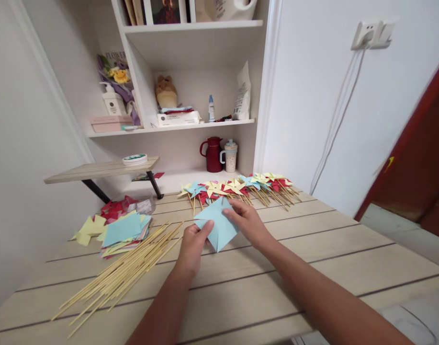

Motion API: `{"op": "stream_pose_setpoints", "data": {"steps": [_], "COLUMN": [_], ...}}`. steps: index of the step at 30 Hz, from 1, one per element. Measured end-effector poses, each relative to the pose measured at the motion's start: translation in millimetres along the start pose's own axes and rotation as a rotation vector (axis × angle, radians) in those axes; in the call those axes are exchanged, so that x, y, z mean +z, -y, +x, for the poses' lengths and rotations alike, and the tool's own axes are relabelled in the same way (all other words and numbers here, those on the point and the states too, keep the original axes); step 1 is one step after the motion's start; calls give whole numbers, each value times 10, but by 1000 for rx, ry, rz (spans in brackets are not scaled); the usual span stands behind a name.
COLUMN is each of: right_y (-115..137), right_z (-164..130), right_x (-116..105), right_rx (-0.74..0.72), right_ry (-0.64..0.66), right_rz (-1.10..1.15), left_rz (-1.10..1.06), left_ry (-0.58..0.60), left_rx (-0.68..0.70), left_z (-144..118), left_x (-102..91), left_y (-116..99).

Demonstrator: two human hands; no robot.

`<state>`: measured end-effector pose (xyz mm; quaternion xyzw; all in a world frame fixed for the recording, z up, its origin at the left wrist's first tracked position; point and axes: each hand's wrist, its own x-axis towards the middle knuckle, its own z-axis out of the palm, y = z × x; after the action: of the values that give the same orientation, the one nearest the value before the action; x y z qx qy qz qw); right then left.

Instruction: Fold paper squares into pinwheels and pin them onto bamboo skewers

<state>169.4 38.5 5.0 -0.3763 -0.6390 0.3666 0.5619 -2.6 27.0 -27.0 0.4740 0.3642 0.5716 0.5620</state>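
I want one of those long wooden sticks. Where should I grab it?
Probably near the closer end of a stick at the pile's right edge, coming from the right. There the sticks fan apart on the table, so one can be pinched alone.

Two bare forearms, no sleeves, left hand (192, 249), right hand (248, 221), no rings

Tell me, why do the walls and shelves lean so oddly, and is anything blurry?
Head view: wide-lens distortion bows the shelf unit and walls outward; light is soft and even, no glare; both hands and the blue paper look sharp, the wooden sticks slightly soft toward the edge.
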Motion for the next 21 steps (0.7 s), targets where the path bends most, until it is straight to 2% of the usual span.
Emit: {"op": "stream_pose_setpoints", "data": {"steps": [4, 8, 12, 21], "right_y": [30, 84, 135, 32], "right_z": [-32, -93, -126, -111], "right_x": [41, 122, 175, 175], "right_rx": [86, 131, 124, 117], "right_ry": [8, 88, 48, 43], "right_rz": [259, 387, 365, 267], "left_rz": [-124, -227, -233, -303], "left_ry": [-154, -146, -91, -129], "left_rx": [103, 157, 147, 98], "left_z": [12, -61, -106, -95], "left_x": [18, 83, 146, 165], "left_y": [-87, -237, -277, -235]}}
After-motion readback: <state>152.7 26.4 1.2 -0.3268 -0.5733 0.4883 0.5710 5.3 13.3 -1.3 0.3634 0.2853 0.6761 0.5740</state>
